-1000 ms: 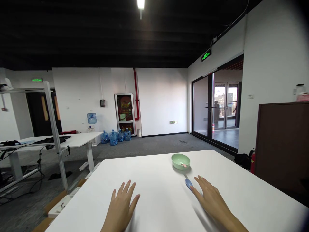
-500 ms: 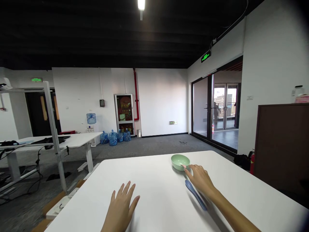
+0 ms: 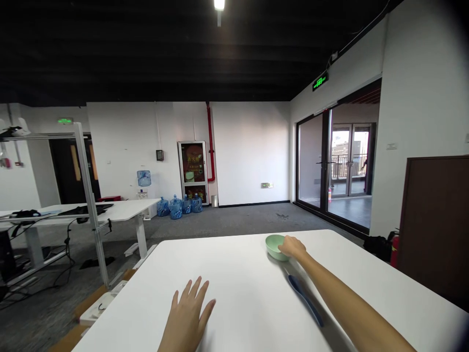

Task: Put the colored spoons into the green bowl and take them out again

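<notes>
Two hands show: your left hand [image 3: 188,313] lies flat, fingers spread, on the white table [image 3: 234,274], while your right hand [image 3: 292,247] covers the right rim of the green bowl [image 3: 274,244] near the far edge, its grip unreadable, and your forearm [image 3: 340,308] partly hides the blue spoon [image 3: 304,298].

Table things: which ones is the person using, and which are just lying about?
In use: right hand on green bowl; blue spoon nearby; left hand flat on white table.
Lying about: water jugs, far desk, brown cabinet.

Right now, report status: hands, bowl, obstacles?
Right hand at green bowl rim, grip unclear. Left hand open, flat on table. Blue spoon beside right forearm.
</notes>
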`<state>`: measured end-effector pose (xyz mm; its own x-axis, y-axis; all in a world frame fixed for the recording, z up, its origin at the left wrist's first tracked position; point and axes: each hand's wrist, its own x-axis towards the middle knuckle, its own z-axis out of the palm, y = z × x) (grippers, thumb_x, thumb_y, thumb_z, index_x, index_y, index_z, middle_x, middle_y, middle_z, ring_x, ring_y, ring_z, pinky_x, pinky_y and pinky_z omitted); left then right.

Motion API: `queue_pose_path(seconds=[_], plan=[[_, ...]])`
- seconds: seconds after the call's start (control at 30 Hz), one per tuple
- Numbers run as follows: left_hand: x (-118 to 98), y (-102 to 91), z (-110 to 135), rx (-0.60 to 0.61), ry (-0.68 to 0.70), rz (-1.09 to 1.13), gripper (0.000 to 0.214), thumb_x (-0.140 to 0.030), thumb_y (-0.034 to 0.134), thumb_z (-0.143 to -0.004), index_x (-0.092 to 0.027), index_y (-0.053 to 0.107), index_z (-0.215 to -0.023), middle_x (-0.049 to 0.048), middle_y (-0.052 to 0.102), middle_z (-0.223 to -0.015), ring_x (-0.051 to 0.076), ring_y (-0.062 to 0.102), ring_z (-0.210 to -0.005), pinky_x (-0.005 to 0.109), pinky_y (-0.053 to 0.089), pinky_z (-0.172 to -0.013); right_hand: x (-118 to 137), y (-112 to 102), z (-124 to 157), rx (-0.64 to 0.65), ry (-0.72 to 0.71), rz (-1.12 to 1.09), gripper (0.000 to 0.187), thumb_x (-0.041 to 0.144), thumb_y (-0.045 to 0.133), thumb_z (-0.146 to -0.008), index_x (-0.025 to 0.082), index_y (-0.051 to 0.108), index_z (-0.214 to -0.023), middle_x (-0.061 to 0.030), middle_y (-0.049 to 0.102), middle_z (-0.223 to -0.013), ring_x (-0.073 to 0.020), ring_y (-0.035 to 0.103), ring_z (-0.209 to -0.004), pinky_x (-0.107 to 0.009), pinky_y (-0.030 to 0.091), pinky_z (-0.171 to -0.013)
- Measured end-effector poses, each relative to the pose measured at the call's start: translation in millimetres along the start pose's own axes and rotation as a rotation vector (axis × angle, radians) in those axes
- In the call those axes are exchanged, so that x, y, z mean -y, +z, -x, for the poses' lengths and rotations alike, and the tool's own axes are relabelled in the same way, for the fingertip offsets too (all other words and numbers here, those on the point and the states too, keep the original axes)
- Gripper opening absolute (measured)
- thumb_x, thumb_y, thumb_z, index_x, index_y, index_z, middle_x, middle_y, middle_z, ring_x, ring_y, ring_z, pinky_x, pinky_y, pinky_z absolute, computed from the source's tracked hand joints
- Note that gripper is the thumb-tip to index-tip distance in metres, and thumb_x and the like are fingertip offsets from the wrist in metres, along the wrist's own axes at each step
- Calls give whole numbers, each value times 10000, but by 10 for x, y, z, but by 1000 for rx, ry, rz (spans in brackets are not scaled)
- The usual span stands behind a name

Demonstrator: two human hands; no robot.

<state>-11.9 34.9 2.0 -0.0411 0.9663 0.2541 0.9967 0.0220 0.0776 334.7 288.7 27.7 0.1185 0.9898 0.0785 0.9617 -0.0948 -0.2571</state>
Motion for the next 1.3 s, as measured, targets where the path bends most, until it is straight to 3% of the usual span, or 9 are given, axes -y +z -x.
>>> queue_pose_path(seconds=[0.33,0.5,0.6,0.7,0.9,1.1,1.3], plan=[[36,38,7,-30,4,21,563,-508,366,-1027,-284,542,-1513,88,496,-1637,352,410,-1537,645,370,-1224,-28,111,-119,65,80,-21,450,285,685,-845,141,712,-1270,-198,736,-1284,-311,718,-1164,-331,545,-800],[32,25,3,-22,-1,21,564,-508,366,-1028,-285,536,-1517,84,493,-1641,348,399,-1543,637,362,-1233,-6,30,-1,10,43,-28,478,460,650,-917,127,711,-1255,-218,732,-1270,-319,715,-1160,-343,531,-826],[18,11,3,-16,2,14,567,-510,354,-1031,-285,534,-1519,79,484,-1646,348,392,-1547,633,359,-1234,-24,-73,130,-30,6,-36,526,562,513,-986,128,729,-1192,-218,747,-1201,-322,722,-1118,-356,514,-820],[18,15,3,-15,1,7,573,-510,356,-1028,-273,538,-1517,84,478,-1647,351,394,-1545,632,362,-1231,-80,-191,329,-80,-52,-47,538,535,386,-1025,146,759,-1042,-203,764,-1104,-319,732,-1030,-358,486,-774],[30,21,22,-35,11,14,564,-503,377,-1019,-280,548,-1509,88,491,-1639,348,403,-1541,636,363,-1228,-298,-309,874,-158,-127,-99,409,429,419,-975,198,726,-833,-137,764,-897,-284,715,-859,-323,395,-668],[-5,-29,54,-28,13,9,569,-499,357,-1026,-275,539,-1516,83,475,-1649,349,389,-1548,636,352,-1234,-584,-130,1288,-138,-120,-150,422,465,374,-989,233,632,-749,-95,738,-820,-245,679,-758,-306,361,-633],[-39,-71,76,-13,16,-23,577,-491,339,-1034,-261,519,-1531,82,456,-1660,347,382,-1551,626,353,-1237,-777,97,1439,-113,-89,-115,388,427,373,-987,241,582,-719,-90,726,-806,-245,668,-728,-311,345,-619]])
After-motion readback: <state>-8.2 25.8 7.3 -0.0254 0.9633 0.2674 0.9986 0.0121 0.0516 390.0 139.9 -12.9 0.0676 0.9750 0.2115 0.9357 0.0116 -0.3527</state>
